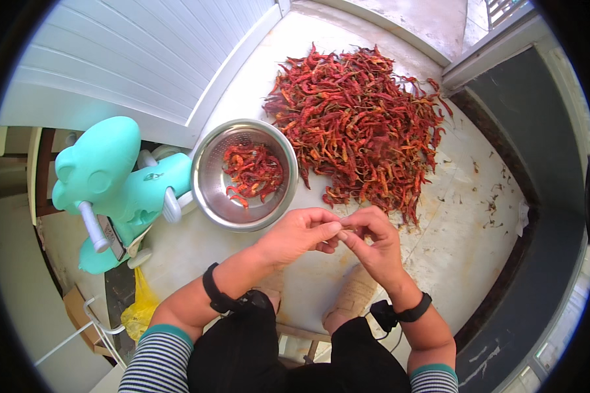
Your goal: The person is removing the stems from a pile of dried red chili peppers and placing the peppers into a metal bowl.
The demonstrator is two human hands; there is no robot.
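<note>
My left hand (302, 233) and my right hand (376, 245) meet fingertip to fingertip in front of my knees. A small brownish bit, apparently part of a dried chili (349, 229), shows between the pinched fingers, which hide most of it. Just beyond both hands, a large heap of dried red chilies (359, 123) covers the pale floor. To the left of the heap stands a stainless steel colander (209, 206) with perforated walls. Several red chilies (255, 169), seemingly without stems, lie inside it.
A turquoise ride-on toy (103, 162) stands left of the colander, a phone (112, 238) resting on it. Loose chili stems (494, 201) are scattered at right. A yellow plastic bag (140, 309) is at lower left. A white panelled door (142, 59) and dark wall (526, 123) flank the floor.
</note>
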